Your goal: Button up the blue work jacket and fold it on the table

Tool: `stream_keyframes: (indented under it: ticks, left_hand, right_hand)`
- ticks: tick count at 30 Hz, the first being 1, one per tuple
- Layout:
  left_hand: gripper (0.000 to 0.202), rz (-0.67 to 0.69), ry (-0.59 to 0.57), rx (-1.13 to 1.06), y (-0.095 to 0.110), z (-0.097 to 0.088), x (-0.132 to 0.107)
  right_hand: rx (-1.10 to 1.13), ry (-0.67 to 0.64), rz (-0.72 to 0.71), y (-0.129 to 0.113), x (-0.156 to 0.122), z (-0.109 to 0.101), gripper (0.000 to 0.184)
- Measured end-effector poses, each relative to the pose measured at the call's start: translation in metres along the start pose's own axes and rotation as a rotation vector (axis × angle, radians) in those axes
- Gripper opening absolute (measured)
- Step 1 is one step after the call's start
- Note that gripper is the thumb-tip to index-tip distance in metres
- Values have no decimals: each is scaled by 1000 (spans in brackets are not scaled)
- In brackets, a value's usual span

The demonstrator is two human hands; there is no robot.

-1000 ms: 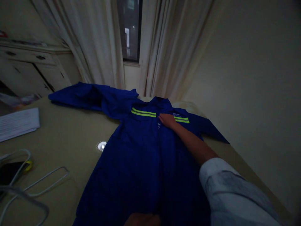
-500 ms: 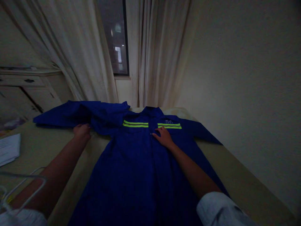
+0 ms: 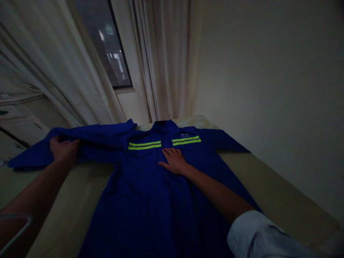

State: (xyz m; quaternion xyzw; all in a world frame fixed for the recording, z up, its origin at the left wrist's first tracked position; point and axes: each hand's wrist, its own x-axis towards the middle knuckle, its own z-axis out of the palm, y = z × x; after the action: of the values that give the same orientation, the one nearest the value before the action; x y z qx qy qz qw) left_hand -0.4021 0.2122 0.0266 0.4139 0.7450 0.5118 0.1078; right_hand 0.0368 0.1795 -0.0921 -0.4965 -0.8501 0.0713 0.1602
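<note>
A dark blue work jacket (image 3: 139, 193) lies front up, its collar at the far side and its lower end running out of the picture. Yellow-green reflective bands cross the chest, with a small white print above the right-hand one. On the left, my left hand (image 3: 63, 148) is closed on the outstretched jacket sleeve (image 3: 104, 138), its fingertips partly hidden by the cloth. My right hand (image 3: 175, 161) rests flat on the jacket's chest beside the front opening, fingers spread, just below the reflective bands. The other sleeve (image 3: 228, 140) stretches out to the right.
Under the jacket is a pale covered surface (image 3: 274, 190), bordered by a wall (image 3: 268, 79) on the right. Curtains (image 3: 166, 61) and a dark window (image 3: 107, 46) are behind it. A cabinet (image 3: 24, 118) stands at the left. A white cable (image 3: 18, 229) shows at lower left.
My left hand has moved left along the sleeve, and the sleeve is drawn out straighter. My right hand has flattened onto the chest. The view has turned and tilted slightly.
</note>
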Motion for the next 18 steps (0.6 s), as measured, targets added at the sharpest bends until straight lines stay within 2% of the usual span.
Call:
stream_keyframes:
  ticks: [2,3,5,7,9,11,13,15,16,18]
  left_hand:
    - [77,64,140,137,0,-8,12]
    - [82,77,163,204,0,-10,17]
    - [89,56,118,331,-2,-11,21]
    - [85,70,110,494,-4,-8,19]
    - [69,238,129,635,-4,1,12]
    - [48,517,124,684,0,16,3]
    - [32,798,5,626,12,41,-9]
    - [29,983,-196,491,29,80,-21]
    - [32,1019,-301,412,38,104,-28]
    - [45,968,-481,259,55,158,-39]
  right_hand:
    - [16,50,30,7,10,1,74]
    - [25,88,56,14,20,-1,74]
    - [38,170,118,36,49,-9,70]
    - [38,241,193,65,85,-20,66]
    - [33,303,277,97,121,-29,64]
    - [47,344,363,126,148,-30,66]
    - [114,340,416,150,164,-23,68]
    - [220,333,415,166,170,-12,69]
    - [272,345,398,171,171,-7,69]
    - [347,395,347,176,170,-2,66]
